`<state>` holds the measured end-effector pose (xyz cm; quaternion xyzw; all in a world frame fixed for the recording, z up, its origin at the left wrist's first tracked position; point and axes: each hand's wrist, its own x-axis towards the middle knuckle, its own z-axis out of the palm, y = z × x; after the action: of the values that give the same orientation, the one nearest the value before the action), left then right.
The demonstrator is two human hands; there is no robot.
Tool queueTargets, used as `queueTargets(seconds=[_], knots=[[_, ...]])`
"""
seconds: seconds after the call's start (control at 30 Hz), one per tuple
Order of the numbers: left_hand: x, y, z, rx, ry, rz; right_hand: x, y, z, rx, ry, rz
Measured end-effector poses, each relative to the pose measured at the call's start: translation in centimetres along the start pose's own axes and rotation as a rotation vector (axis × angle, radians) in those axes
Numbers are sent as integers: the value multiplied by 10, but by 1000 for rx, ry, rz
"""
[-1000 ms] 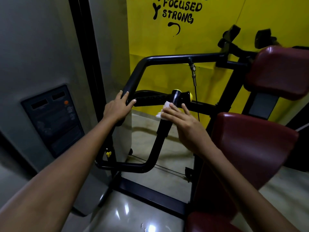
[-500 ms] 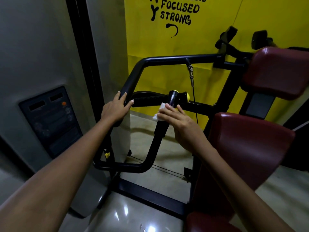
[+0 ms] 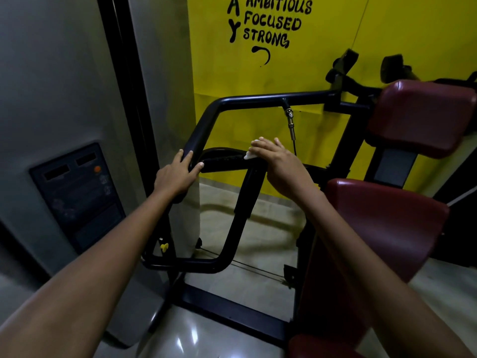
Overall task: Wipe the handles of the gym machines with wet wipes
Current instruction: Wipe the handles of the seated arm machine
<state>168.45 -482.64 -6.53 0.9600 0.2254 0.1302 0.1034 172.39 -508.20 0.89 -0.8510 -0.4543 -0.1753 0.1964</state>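
My fingers [image 3: 268,147] on the right hand [image 3: 280,161] are lying fairly straight and close together, pressing a white wet wipe [image 3: 249,155] down onto the black handle [image 3: 224,161]; only a small corner of the wipe is showing past my fingertips, on their left side. My left hand [image 3: 176,175] is curling its fingers and thumb round the black frame bar [image 3: 201,135], just left of where the handle is meeting it.

Behind my fingers the yellow wall [image 3: 400,34] is filling the upper part of the view, with black lettering [image 3: 271,21] reading AMBITIOUS, FOCUSED, STRONG high above my right hand. To the left of my left hand a grey panel [image 3: 51,86] is standing upright, carrying a dark control plate [image 3: 77,195] with an orange dot. To the right of my right hand two dark red pads are sitting: the upper pad [image 3: 423,117] above wrist height and the lower pad [image 3: 382,228] beside and under my right forearm.

The frame bar is running up from my left fingers, bending right across the wall above my right fingers, and looping down below both hands into a closed shape. A thin cable with a metal fitting [image 3: 291,122] is hanging from the top bar just right of my right fingertips. Well below my left hand a small yellow knob [image 3: 164,246] is sticking out near the bar's lower bend.
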Motion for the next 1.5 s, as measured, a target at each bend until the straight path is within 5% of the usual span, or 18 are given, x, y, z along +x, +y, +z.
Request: queueTargets(seconds=[0.43, 0.7, 0.9, 1.1, 1.5], knots=[[-4, 2, -4, -25, -5, 17, -9, -2, -24, 432, 106, 398], [-10, 1, -7, -9, -24, 40, -7, 10, -27, 337, 184, 447], [-10, 0, -6, -10, -28, 50, -7, 20, -27, 238, 394, 446], [-10, -2, -6, -10, -39, 71, -13, 18, 9, 197, 126, 450], [-8, -3, -4, 11, -24, 66, -6, 35, -4, 197, 12, 322]])
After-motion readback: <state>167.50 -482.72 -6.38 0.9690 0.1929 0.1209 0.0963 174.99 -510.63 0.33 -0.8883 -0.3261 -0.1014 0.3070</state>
